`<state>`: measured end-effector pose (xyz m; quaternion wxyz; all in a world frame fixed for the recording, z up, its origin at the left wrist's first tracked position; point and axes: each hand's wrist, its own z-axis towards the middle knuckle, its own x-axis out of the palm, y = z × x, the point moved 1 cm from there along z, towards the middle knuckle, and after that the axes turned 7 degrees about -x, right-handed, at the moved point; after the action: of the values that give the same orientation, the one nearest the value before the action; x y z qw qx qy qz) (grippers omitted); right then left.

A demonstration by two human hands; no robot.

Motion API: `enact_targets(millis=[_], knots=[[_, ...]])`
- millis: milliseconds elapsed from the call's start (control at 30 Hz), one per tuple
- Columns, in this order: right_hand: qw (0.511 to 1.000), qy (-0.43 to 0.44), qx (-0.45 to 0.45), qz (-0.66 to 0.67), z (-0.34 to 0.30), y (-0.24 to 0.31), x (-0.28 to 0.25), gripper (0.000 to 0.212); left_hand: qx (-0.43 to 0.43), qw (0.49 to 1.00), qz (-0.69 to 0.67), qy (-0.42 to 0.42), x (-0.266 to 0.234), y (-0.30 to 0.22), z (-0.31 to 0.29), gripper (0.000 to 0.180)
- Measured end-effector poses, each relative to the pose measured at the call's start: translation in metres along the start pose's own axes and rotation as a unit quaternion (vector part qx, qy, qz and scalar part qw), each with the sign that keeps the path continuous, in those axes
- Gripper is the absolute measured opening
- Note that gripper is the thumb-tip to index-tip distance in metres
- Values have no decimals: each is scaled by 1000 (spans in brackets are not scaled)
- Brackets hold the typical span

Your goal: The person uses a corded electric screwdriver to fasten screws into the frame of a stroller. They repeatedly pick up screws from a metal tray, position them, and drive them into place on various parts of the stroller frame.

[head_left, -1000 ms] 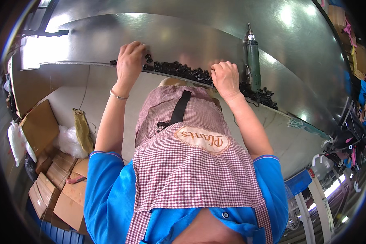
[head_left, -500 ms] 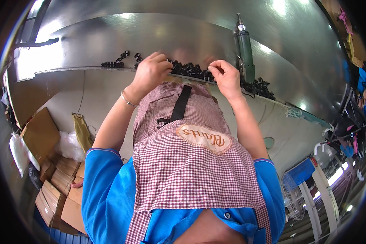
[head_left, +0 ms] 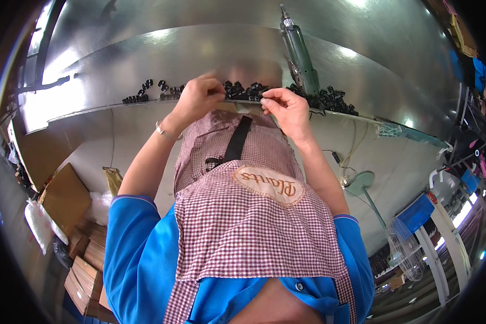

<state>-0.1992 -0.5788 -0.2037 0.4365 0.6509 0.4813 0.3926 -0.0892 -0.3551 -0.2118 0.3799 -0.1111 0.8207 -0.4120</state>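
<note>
Small black parts [head_left: 244,90] lie in a heap along the near edge of the metal tabletop, between my two hands. My left hand [head_left: 198,98] is at the left end of this heap, fingers curled together; whatever is between their tips is hidden. On the other side my right hand [head_left: 289,114] pinches thumb and forefinger at the heap's right end, apparently on a small black part. Beyond my right hand a green electric screwdriver [head_left: 301,59] rests on the table, its tip pointing away from me.
More black parts [head_left: 335,101] are piled right of the screwdriver, and a short row of them [head_left: 136,99] sits at the left. Cardboard boxes [head_left: 83,281] and a white bag [head_left: 40,224] are at lower left. A fan [head_left: 407,251] stands at lower right.
The view has shifted, so the screwdriver appears farther left and tilted. My right hand has come a little closer to my left. Black parts now show between my right hand and the screwdriver.
</note>
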Motion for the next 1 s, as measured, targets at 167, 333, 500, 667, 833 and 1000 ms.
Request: enact_targets(millis=[167, 333, 500, 667, 833, 1000], knots=[[999, 38, 4, 7, -8, 3, 10, 10, 17, 970, -117, 211, 11, -34, -53, 11], [998, 51, 23, -18, -15, 6, 11, 9, 38, 971, -134, 195, 14, -28, -67, 14], [992, 104, -75, -16, -21, 12, 25, 9, -286, 854, -431, 50, 33, -26, -61, 16], [996, 72, -52, -18, -23, 2, 39, 9, -270, 793, -547, 1, 40, -35, -56, 19], [996, 52, -22, 71, -22, 4, 46, 8, -263, 800, -539, 8, 35, -34, -59, 19], [995, 27, 37, 91, -18, 2, 51, 8, -216, 833, -510, -19, 27, -50, -58, 16]])
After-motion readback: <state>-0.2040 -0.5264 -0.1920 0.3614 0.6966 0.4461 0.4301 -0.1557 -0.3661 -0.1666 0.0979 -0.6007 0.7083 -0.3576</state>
